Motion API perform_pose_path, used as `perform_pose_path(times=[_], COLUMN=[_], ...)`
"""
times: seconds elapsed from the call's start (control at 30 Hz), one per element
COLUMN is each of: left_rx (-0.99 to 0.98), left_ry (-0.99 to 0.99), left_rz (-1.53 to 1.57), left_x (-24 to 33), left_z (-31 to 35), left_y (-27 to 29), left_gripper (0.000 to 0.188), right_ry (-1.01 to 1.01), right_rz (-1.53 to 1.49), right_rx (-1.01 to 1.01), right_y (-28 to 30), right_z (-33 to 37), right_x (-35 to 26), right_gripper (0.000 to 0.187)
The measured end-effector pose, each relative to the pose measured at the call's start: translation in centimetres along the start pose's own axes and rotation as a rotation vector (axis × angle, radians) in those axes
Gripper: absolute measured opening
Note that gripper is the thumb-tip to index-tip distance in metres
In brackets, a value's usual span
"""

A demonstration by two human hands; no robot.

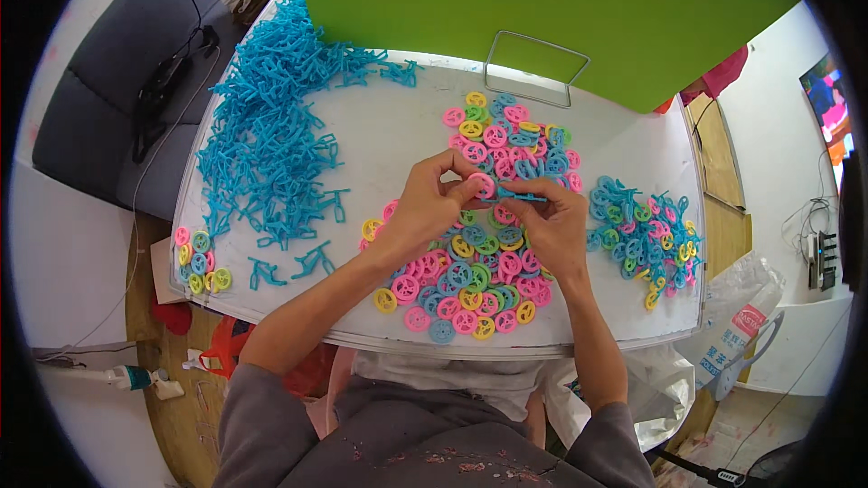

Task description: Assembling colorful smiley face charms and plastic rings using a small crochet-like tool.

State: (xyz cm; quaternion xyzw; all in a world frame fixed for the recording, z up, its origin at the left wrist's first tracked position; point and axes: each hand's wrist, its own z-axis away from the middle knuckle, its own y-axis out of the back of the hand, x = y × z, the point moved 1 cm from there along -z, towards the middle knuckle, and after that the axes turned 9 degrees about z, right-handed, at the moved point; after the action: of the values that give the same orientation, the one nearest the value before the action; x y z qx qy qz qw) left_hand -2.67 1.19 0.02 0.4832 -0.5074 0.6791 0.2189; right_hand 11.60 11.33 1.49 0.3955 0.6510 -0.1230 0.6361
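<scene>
Pink round plastic wheel (485, 183) pinched in our left hand (434, 200), slim blue plastic frame (518, 196) pinched in our right hand (555, 228), we held both above the white desk (389, 131). Seemingly joined pieces (630, 225) lay rightward; heaped loose blue frames (269, 117) and multicoloured spoked wheels (461, 272) were left.

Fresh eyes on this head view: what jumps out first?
Probably the bright green panel across the top, then the big heap of blue plastic pieces at the table's left. Next, multicoloured wheels spread over the middle, where the left hand holds a pink wheel and the right hand a blue piece.
</scene>
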Motion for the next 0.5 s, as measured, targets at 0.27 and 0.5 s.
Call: perform_pose_path(times=[0.27,0.5], left_rx=[0.112,0.118], left_ry=[-0.152,-0.162], left_rz=[-0.215,-0.031], left_x=[0.2,-0.2], left_z=[0.8,0.9], left_y=[-1.1,-1.7], left_gripper=[0.007,0.005], right_ry=[-0.128,-0.236], right_rz=[-0.043,-0.312], right_rx=[0.063,-0.016], right_y=[-0.8,-0.3], right_z=[0.3,0.2], right_x=[-1.1,0.6], right_gripper=[0.021,0.028])
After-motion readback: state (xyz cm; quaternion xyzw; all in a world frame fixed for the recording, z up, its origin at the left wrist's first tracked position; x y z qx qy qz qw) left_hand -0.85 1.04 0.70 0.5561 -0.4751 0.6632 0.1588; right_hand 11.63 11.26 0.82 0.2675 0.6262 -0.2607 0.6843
